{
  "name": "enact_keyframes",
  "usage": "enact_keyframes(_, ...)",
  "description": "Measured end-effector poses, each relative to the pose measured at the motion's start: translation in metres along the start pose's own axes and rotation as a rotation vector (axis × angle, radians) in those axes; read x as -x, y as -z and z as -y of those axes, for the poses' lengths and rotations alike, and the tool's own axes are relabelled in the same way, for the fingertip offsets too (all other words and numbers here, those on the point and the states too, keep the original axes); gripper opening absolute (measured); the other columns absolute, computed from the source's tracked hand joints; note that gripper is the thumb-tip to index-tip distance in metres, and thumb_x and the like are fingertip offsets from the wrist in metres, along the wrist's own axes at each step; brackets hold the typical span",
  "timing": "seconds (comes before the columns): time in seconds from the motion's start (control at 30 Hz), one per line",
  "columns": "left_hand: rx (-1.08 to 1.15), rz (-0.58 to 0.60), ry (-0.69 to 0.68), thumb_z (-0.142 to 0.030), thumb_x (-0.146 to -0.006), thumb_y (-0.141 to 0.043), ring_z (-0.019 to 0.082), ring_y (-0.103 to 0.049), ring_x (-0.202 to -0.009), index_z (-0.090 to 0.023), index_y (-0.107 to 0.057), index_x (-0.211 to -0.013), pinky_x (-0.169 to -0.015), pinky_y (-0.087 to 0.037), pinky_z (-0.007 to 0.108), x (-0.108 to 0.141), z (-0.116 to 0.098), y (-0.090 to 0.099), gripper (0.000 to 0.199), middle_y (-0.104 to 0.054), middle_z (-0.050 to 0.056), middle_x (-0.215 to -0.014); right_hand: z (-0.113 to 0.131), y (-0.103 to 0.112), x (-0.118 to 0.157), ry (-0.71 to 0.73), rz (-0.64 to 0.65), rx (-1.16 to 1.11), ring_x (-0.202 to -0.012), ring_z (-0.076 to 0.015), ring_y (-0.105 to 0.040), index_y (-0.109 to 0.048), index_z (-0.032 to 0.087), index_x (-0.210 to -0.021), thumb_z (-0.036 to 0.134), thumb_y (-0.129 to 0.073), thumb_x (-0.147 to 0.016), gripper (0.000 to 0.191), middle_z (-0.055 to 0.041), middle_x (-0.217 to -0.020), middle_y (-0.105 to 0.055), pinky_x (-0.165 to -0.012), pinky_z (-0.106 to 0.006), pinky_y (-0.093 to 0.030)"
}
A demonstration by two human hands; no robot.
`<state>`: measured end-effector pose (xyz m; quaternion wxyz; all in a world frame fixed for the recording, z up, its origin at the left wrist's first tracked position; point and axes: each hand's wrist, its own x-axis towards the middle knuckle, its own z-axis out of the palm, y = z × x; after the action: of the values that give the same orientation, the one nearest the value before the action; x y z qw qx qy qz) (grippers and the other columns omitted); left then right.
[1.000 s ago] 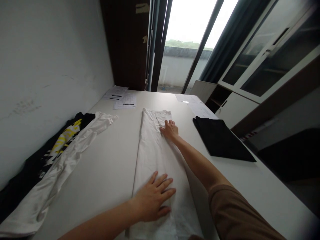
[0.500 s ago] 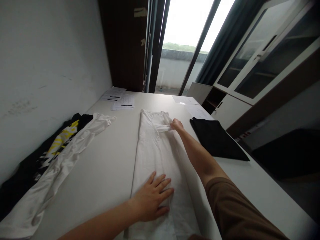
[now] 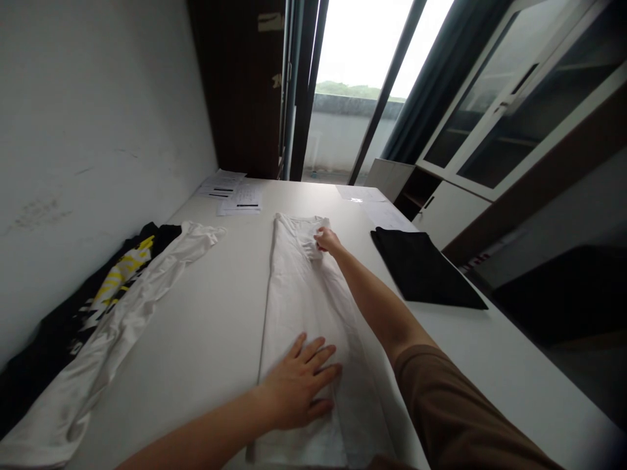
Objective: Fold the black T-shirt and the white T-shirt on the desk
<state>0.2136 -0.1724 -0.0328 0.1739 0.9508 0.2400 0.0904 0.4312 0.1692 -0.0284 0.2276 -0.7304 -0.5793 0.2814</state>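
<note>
Crease risk: we are judging that the white garment (image 3: 298, 294) could be skewing or bunching if our right hand (image 3: 327, 241) is tugging harder than our left hand (image 3: 298, 388) is bracing
Right hand: we are pinching the garment's cloth near its far end, fingers closed narrowly
Left hand: we are laying it flat on the garment, fingers spread wide, pinching nothing
White garment: we are seeing it lying left of the folded black cloth (image 3: 428, 267)

The garment (image 3: 301, 294) is plain white, the black clothing (image 3: 105, 287) printed yellow-and-white.
</note>
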Motion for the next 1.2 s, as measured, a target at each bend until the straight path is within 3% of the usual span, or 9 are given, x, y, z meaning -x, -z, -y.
enact_keyframes(0.1,0.002,0.004,-0.001,-0.057,-0.101,-0.046,0.032,-0.022,-0.155,-0.029,-0.038,-0.156,-0.126,-0.012,0.059,0.000,0.000,0.001,0.062,-0.028,0.006,-0.168,0.001,-0.020,0.005,-0.005,0.116,-0.153,-0.064,-0.0156,-0.069,-0.054,0.018,-0.137,0.033,-0.050,-0.102,0.038,-0.0076,-0.091,-0.075,-0.061,-0.027,-0.057)
enact_keyframes(0.17,0.003,0.005,-0.002,-0.057,-0.102,-0.045,0.031,-0.021,-0.155,-0.029,-0.037,-0.156,-0.126,-0.012,0.059,0.000,0.000,0.001,0.062,-0.028,0.005,-0.168,-0.001,-0.028,0.007,0.014,0.111,-0.155,-0.064,-0.0149,-0.069,-0.059,0.020,-0.132,0.032,-0.049,-0.102,0.034,-0.0065,-0.091,-0.075,-0.063,-0.026,-0.056)
enact_keyframes(0.3,0.012,0.011,-0.001,-0.058,-0.102,-0.043,0.031,-0.021,-0.155,-0.028,-0.037,-0.156,-0.126,-0.012,0.060,0.000,0.001,0.000,0.061,-0.028,0.005,-0.168,-0.010,-0.022,0.000,0.059,-0.162,0.016,-0.091,-0.0187,-0.072,-0.070,0.025,-0.120,0.029,-0.051,-0.099,0.029,-0.0064,-0.106,-0.076,-0.081,-0.026,-0.054)
enact_keyframes(0.4,0.027,0.017,0.001,-0.058,-0.102,-0.044,0.032,-0.021,-0.155,-0.027,-0.037,-0.156,-0.126,-0.011,0.061,0.000,0.001,-0.001,0.063,-0.027,0.006,-0.168,-0.020,-0.006,-0.016,-0.028,-0.326,0.162,-0.111,-0.0235,-0.067,-0.071,0.024,-0.120,0.033,-0.050,-0.098,0.031,-0.0103,-0.117,-0.074,-0.091,-0.029,-0.050)
enact_keyframes(0.53,0.044,0.026,0.008,-0.057,-0.101,-0.047,0.033,-0.021,-0.155,-0.027,-0.035,-0.158,-0.125,-0.011,0.062,-0.001,0.002,0.000,0.066,-0.028,0.008,-0.167,-0.025,0.012,-0.042,-0.182,-0.259,0.218,-0.104,-0.0288,-0.069,-0.075,0.016,-0.109,0.040,-0.056,-0.094,0.034,-0.0181,-0.106,-0.074,-0.083,-0.032,-0.053)
enact_keyframes(0.67,0.062,0.034,0.007,-0.056,-0.101,-0.048,0.034,-0.020,-0.155,-0.028,-0.034,-0.159,-0.125,-0.010,0.062,-0.002,0.002,0.001,0.066,-0.026,0.008,-0.168,-0.019,0.012,-0.063,-0.224,-0.152,0.288,-0.098,-0.0302,-0.070,-0.075,0.015,-0.100,0.036,-0.070,-0.083,0.028,-0.0177,-0.098,-0.074,-0.079,-0.033,-0.053)
enact_keyframes(0.77,0.071,0.038,0.006,-0.056,-0.101,-0.048,0.034,-0.019,-0.156,-0.028,-0.033,-0.159,-0.125,-0.009,0.063,-0.002,0.003,0.002,0.066,-0.025,0.008,-0.168,-0.015,0.006,-0.072,-0.148,-0.158,0.311,-0.102,-0.0278,-0.069,-0.073,0.016,-0.107,0.030,-0.067,-0.085,0.027,-0.0168,-0.105,-0.073,-0.082,-0.030,-0.052)
enact_keyframes(0.9,0.073,0.053,0.002,-0.054,-0.102,-0.047,0.034,-0.016,-0.156,-0.027,-0.030,-0.160,-0.125,-0.008,0.064,-0.002,0.003,0.003,0.066,-0.023,0.009,-0.169,-0.019,0.001,-0.077,-0.041,-0.272,0.269,-0.107,-0.0251,-0.066,-0.067,0.022,-0.119,0.033,-0.052,-0.097,0.029,-0.0135,-0.119,-0.071,-0.087,-0.030,-0.050)
enact_keyframes(1.2,0.083,0.078,0.007,-0.054,-0.103,-0.046,0.034,-0.014,-0.157,-0.027,-0.029,-0.161,-0.125,-0.009,0.064,-0.004,0.004,0.005,0.067,-0.021,0.009,-0.169,-0.023,-0.002,-0.069,0.074,-0.262,0.337,-0.107,-0.0255,-0.066,-0.062,0.023,-0.127,0.035,-0.051,-0.101,0.030,-0.0129,-0.118,-0.071,-0.089,-0.032,-0.048)
